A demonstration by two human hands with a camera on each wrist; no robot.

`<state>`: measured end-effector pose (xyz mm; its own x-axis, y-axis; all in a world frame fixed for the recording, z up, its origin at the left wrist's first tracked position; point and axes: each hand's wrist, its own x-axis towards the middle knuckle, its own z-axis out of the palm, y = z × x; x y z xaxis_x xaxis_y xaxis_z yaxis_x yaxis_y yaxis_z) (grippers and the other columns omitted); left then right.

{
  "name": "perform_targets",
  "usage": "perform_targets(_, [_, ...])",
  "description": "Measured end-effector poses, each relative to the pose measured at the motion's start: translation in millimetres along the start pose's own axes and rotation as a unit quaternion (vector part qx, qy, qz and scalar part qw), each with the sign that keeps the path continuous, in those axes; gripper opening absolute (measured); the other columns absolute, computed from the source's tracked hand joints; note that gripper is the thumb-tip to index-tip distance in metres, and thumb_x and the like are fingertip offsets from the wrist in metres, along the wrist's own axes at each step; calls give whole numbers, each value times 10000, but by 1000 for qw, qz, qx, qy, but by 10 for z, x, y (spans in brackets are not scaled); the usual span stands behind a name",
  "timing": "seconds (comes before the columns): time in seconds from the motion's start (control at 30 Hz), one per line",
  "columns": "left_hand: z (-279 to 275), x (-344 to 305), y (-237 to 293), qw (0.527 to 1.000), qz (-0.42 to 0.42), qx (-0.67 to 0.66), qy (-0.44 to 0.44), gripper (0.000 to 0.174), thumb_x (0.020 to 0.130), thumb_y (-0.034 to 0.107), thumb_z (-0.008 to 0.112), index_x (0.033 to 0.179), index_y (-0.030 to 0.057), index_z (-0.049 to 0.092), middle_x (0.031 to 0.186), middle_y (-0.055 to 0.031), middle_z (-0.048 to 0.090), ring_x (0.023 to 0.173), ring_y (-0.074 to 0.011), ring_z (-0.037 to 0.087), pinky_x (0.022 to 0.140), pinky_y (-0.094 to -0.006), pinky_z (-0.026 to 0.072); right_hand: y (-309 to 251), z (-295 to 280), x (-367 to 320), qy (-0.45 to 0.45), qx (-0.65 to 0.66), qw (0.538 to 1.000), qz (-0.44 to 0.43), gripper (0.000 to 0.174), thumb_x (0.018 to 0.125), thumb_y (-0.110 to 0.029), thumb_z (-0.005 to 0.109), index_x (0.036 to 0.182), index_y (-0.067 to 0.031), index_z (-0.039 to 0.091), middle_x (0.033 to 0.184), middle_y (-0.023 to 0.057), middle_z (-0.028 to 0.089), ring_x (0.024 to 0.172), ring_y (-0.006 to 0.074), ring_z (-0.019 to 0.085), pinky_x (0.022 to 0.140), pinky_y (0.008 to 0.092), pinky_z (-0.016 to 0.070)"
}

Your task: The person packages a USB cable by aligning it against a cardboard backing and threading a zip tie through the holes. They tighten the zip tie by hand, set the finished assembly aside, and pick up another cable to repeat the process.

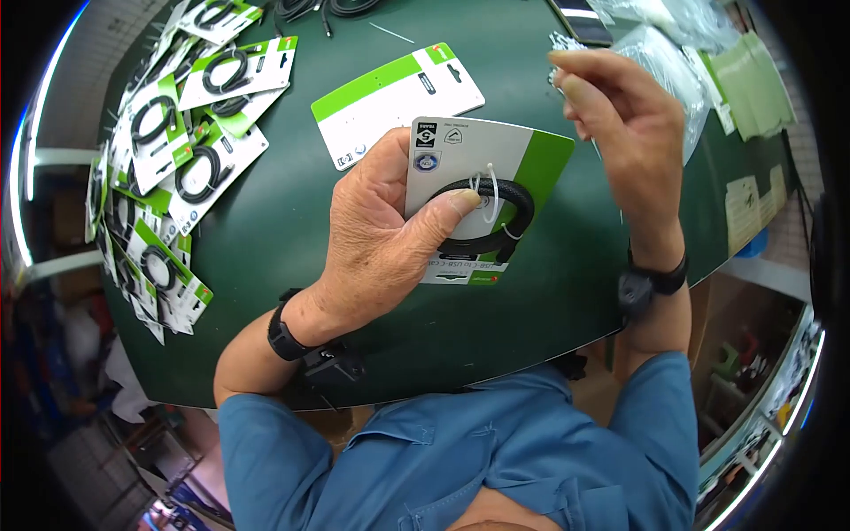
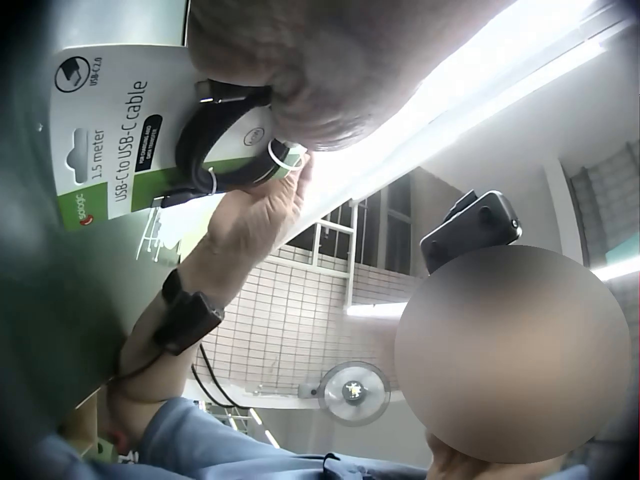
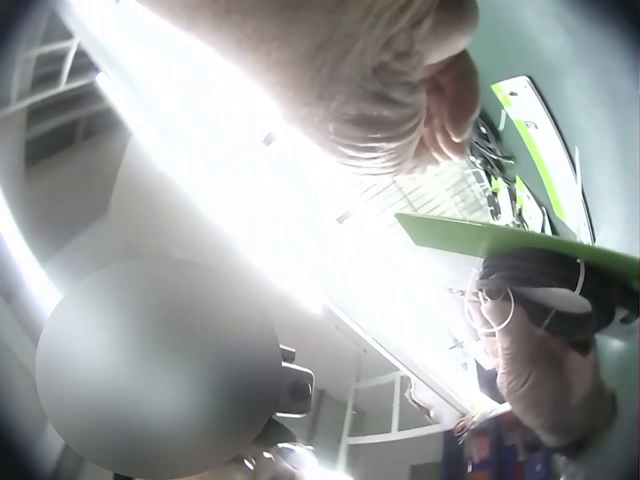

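My left hand (image 1: 376,230) grips a white-and-green card (image 1: 549,168) printed for a USB-C cable, its thumb pressing on the coiled black cable (image 1: 522,208) against the card. A loose white cable tie (image 1: 494,190) loops out from the coil beside the thumb tip. Lower on the coil, another white tie (image 1: 512,233) sits close around it. To the right of the card my right hand (image 1: 633,119) is raised, thumb and forefinger bent toward each other. It overlaps a bunch of white cable ties (image 1: 563,41) in the head view; I cannot tell whether its fingertips hold one.
Carded black cables (image 1: 168,115) lie heaped at the left of the green table (image 1: 266,310). A bare card (image 1: 390,97) lies beyond the left hand. Loose black cables (image 1: 328,9), a phone (image 1: 580,19) and clear plastic bags (image 1: 660,75) are at the back.
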<state>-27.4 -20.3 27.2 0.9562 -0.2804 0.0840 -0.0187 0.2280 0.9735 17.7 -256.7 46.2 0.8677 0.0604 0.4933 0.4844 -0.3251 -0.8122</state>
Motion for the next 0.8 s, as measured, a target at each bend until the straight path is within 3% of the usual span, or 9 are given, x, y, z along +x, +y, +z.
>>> perform_targets(0.1, [21, -32, 33, 1000, -7, -13, -14, 394, 959, 1, 741, 1310, -54, 571, 1164, -137, 728, 1071, -169, 709, 949, -324, 592, 171, -3, 29, -168, 168, 939, 249, 248, 961, -167, 797, 1100, 27, 730, 986, 40, 725, 839, 76, 671, 724, 224, 555])
perform_targets(0.13, [23, -39, 29, 1000, -9, -14, -18, 400, 962, 3, 742, 1315, -56, 564, 1171, -143, 726, 1074, -174, 711, 954, -328, 593, 205, 14, 1, -158, 172, 939, 252, 248, 961, -167, 797, 1100, 27, 730, 986, 40, 725, 839, 76, 671, 724, 224, 555])
perform_targets(0.23, [9, -54, 14, 999, -14, 1, -31, 406, 965, 9, 747, 1319, -58, 560, 1176, -147, 724, 1075, -177, 714, 957, -331, 594, 300, 166, -106, -275, 423, 798, 330, 307, 921, -233, 842, 1049, 15, 713, 971, 57, 741, 834, 92, 705, 760, 219, 586])
perform_targets(0.5, [0, -58, 8, 999, -10, 21, -33, 409, 961, 10, 754, 1317, -56, 563, 1174, -143, 725, 1072, -175, 715, 952, -325, 591, 269, 227, -134, -272, 479, 767, 330, 302, 904, -239, 858, 1007, -10, 691, 946, 45, 744, 826, 88, 714, 755, 219, 600])
perform_targets(0.8, [0, -55, -20, 999, -10, 23, -34, 417, 958, -7, 744, 1329, -56, 560, 1188, -147, 721, 1082, -184, 715, 959, -332, 589, 312, 214, -133, -296, 447, 774, 336, 266, 934, -237, 829, 958, -24, 671, 905, 19, 721, 767, 64, 679, 696, 199, 571])
